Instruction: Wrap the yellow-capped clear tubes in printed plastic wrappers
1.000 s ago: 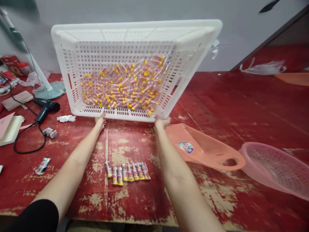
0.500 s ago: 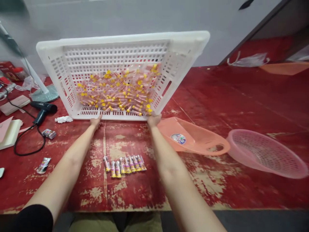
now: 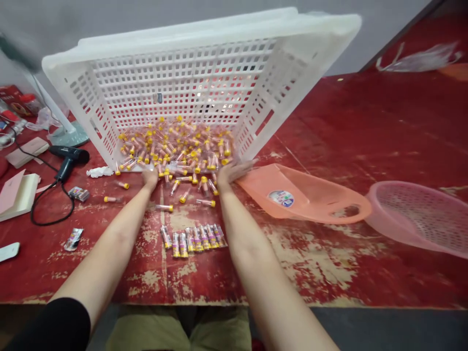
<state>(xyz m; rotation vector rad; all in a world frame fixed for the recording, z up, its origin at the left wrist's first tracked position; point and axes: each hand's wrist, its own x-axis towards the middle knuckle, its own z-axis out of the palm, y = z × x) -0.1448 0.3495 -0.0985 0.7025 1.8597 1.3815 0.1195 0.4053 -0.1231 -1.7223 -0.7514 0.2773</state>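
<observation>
A large white plastic basket (image 3: 175,44) is tilted toward me on the red table (image 3: 329,161). Small clear tubes with yellow caps (image 3: 179,146) are heaped at its lower side, and several spill over the near rim onto the table. My left hand (image 3: 149,178) is at the near rim, its fingers mostly hidden among tubes. At the rim's right part is my right hand (image 3: 234,171), fingers stretched out beside the tubes. Nearer me lies a row of wrapped tubes (image 3: 193,240).
An orange scoop (image 3: 303,195) and a pink sieve (image 3: 420,214) lie on the right. Leftward are a hair dryer (image 3: 68,158), an open box (image 3: 18,195), a lamp base (image 3: 69,134), a phone (image 3: 9,252) and small packets (image 3: 74,239).
The basket has tipped further toward me and looks larger. Tubes have slid down and spilled over the near rim between and beside my hands. My right hand's fingers have spread.
</observation>
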